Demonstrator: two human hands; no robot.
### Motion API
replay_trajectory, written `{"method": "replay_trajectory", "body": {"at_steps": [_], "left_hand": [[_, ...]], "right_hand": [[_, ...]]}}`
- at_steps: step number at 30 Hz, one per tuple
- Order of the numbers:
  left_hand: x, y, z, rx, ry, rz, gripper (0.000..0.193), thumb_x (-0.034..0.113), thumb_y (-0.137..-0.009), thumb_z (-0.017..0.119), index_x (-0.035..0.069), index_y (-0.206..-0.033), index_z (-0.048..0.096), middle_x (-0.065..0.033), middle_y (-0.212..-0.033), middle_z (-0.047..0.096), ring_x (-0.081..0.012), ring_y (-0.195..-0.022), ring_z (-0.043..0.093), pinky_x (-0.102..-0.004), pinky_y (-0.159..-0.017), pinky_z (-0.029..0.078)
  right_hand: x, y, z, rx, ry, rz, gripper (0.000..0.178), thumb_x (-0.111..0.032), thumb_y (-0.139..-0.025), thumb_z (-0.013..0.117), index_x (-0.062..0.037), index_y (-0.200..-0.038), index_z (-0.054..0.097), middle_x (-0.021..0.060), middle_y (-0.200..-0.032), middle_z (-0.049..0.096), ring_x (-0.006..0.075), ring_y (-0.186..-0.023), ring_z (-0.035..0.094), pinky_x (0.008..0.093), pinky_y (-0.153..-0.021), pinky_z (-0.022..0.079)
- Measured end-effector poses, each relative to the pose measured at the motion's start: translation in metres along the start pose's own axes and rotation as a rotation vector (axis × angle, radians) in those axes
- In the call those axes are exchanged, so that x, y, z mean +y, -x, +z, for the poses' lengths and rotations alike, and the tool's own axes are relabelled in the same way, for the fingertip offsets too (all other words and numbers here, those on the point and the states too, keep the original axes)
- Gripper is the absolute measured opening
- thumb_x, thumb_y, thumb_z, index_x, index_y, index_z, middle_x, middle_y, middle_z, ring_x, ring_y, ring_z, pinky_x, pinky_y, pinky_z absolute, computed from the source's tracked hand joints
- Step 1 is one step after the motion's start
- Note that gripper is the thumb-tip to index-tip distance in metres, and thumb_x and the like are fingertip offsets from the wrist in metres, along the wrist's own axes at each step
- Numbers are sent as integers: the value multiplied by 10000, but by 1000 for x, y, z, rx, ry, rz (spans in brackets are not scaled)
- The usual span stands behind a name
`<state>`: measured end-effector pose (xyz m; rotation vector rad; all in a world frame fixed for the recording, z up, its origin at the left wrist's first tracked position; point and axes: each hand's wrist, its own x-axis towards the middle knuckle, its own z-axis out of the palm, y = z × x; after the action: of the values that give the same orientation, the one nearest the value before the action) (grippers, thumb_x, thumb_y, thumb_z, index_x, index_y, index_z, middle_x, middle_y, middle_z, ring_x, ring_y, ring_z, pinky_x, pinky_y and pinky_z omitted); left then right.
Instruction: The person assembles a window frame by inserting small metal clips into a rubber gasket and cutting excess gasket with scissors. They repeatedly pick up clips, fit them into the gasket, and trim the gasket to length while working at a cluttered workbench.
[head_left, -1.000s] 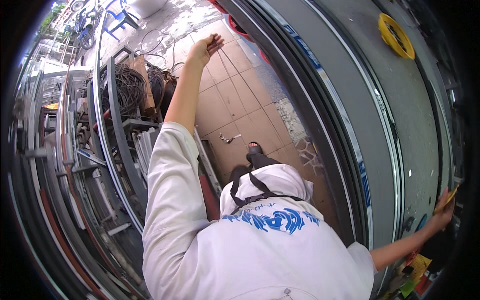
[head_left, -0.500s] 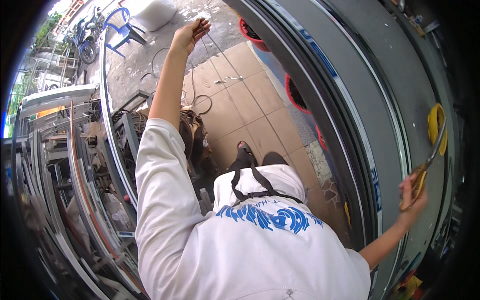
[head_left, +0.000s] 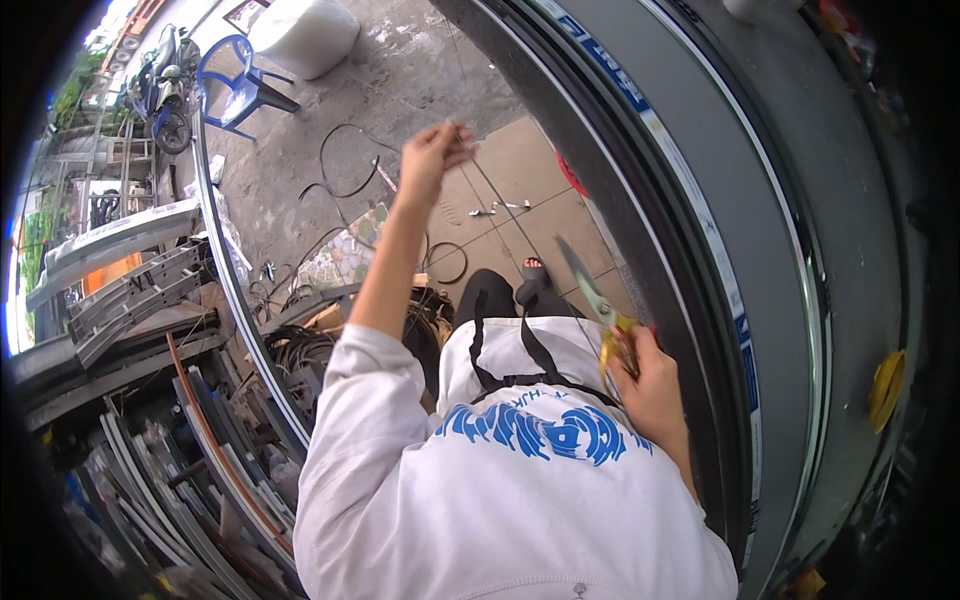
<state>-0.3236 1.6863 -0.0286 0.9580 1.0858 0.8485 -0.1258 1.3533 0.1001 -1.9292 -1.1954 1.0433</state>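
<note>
My left hand point(head_left: 436, 160) is raised ahead of me, its fingers pinched on a thin dark cord point(head_left: 508, 212). The cord slants down from there toward my lap, and its lower end is lost near the scissors. In front of my waist, my right hand point(head_left: 652, 392) is wrapped round the yellow handles of a pair of scissors point(head_left: 588, 284). Their metal blades look closed and point up and away from me, close to the cord.
Long dark grey frame profiles point(head_left: 690, 200) stand along my right, with a yellow ring-shaped roll point(head_left: 886, 390) beyond. Racked metal profiles point(head_left: 180, 480) fill the left. A blue chair point(head_left: 245, 85) and loose cord loops point(head_left: 445, 262) lie ahead on the floor.
My right hand has swung in from the far right with the scissors to the front of my waist. My left hand has come lower and to the right, still holding the cord.
</note>
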Motion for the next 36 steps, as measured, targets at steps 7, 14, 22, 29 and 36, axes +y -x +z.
{"method": "replay_trajectory", "body": {"at_steps": [7,14,22,29,36], "left_hand": [[-60,-20,-13,-66,143,-319,284,236,-1017,523,-18,-1109,609,-84,-962,686,-198,-832,710,-301,-702,578],[-127,-81,-55,-204,119,-673,272,235,-1016,529,-12,-1107,597,-81,-969,687,-191,-856,704,-287,-738,564],[-181,-124,-79,-223,138,-884,276,240,-1007,547,-20,-1081,602,-96,-951,694,-190,-824,708,-285,-723,573],[-208,-145,-102,-194,135,-936,269,235,-1001,556,-12,-1095,601,-97,-964,693,-212,-840,710,-295,-728,571],[-211,-214,-145,-45,106,-772,323,240,-999,561,-37,-1158,606,-126,-1001,694,-230,-858,713,-298,-723,585]], "right_hand": [[8,-152,105,11,-46,202,210,-90,-888,674,57,-1019,599,158,-866,703,278,-848,705,345,-733,516],[64,-217,201,-24,-566,664,128,-119,-930,654,4,-912,622,37,-743,636,101,-671,631,244,-629,531],[66,-215,220,96,-745,859,159,-158,-907,693,-23,-919,611,-16,-676,556,48,-562,498,181,-498,364],[64,-221,238,150,-643,947,172,-169,-900,705,-32,-899,602,-21,-630,530,49,-515,466,193,-465,331],[62,-227,239,105,-605,969,192,-190,-891,719,-45,-893,594,-24,-627,527,52,-517,469,199,-472,332]]}}
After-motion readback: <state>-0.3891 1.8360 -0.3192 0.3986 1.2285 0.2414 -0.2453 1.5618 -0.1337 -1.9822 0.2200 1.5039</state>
